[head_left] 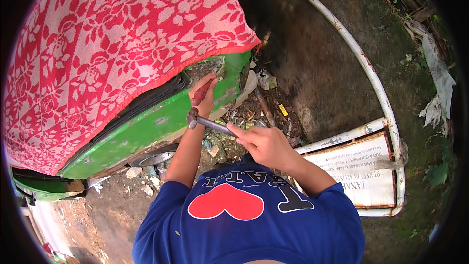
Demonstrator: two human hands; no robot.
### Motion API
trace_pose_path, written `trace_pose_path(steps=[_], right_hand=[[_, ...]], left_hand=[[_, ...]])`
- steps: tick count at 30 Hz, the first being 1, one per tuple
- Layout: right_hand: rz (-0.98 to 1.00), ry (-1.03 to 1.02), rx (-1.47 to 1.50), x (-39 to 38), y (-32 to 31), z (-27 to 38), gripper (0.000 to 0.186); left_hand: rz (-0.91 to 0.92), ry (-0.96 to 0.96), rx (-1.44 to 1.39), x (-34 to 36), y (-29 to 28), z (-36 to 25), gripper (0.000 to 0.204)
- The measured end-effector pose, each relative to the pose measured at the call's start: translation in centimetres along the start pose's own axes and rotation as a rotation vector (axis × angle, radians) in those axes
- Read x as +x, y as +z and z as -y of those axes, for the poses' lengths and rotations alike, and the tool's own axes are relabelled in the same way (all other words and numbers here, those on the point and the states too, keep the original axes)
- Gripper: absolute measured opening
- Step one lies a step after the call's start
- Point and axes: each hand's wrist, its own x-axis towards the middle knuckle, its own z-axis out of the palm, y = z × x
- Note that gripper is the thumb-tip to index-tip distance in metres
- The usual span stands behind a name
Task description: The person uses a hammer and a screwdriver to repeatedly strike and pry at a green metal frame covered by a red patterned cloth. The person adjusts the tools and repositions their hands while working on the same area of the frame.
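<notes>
My left hand (206, 99) is closed round a red-handled hand tool (198, 98), its butt end toward me. Its tip is hidden by my fingers at the corner of a green car body (161, 121), so whether it is a chisel or a screwdriver I cannot tell. Bare, scraped metal shows on the panel around that hand. My right hand (266, 144) grips a hammer (215, 125) by its grey handle. The hammer's rusty head sits just below the red handle's butt, seemingly a small distance away.
A red and pink floral blanket (132, 34) drapes over the car. Below the panel is a wheel (155, 157), with rubble and litter (249, 112) on the ground. To the right, a bent white pipe (361, 54) adjoins a rusty-framed white sign (364, 166).
</notes>
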Motion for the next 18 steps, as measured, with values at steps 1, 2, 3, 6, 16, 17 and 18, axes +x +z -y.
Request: trace_pose_path(steps=[1,2,3,6,16,17,18], right_hand=[[-0.005,0.004,0.027,0.0,-0.2,-0.1,0.046],[0.01,-0.024,0.062,0.0,-0.8,0.0,0.044],[-0.009,-0.007,0.125,-0.2,-0.7,-0.2,0.045],[-0.056,0.045,0.281,-0.4,-0.7,-0.9,0.045],[-0.092,0.198,0.41,-0.7,-0.6,-1.7,0.044],[-0.083,0.205,0.423,-0.6,-0.6,-1.7,0.044],[-0.075,0.212,0.435,-0.6,-0.6,-1.7,0.044]], left_hand=[[-0.013,0.006,-0.016,0.2,0.0,-0.1,0.017],[-0.027,0.012,-0.031,0.5,-0.1,-0.2,0.017],[-0.038,0.019,-0.046,0.8,-0.2,-0.5,0.017],[-0.037,-0.01,-0.036,0.5,-0.4,-0.3,0.018],[-0.01,0.044,-0.057,0.9,-0.1,0.3,0.018],[-0.007,0.05,-0.062,0.9,-0.1,0.4,0.018],[-0.004,0.055,-0.068,0.9,-0.2,0.6,0.018]])
